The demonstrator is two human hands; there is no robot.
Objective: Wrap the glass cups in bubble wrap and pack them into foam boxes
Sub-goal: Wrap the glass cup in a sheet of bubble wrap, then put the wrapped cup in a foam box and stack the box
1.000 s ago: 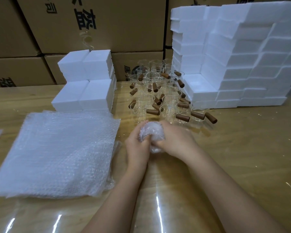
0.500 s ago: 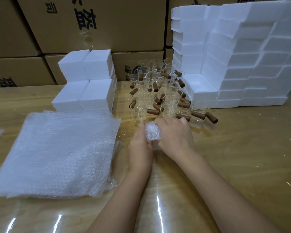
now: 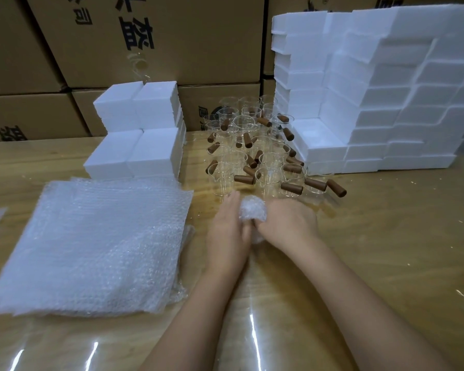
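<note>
The right hand [image 3: 287,223] curls over a small bubble-wrap bundle [image 3: 252,210], fingers bent round its right side in a firm grasp. The left hand [image 3: 229,231] lies against the bundle's left side with fingers straight, pressing rather than clasping (its thumb is hidden). Whether a cup sits inside the bundle cannot be seen through the wrap. The bundle rests low on the wooden table [image 3: 386,250], between the two hands, in the middle of the view.

To the left, near the left forearm, lies a thick stack of bubble-wrap sheets [image 3: 99,245], flat on the table. Just beyond the hands stands a crowd of glass cups [image 3: 268,178] with brown handles, upright and packed close together, unwrapped. Left of the cups is a short stack of white foam boxes [image 3: 140,129]; right of them rises a much taller stepped pile of foam boxes [image 3: 386,89], touching the cups' edge. Behind everything stand brown cardboard cartons [image 3: 198,36] with dark printed characters.
</note>
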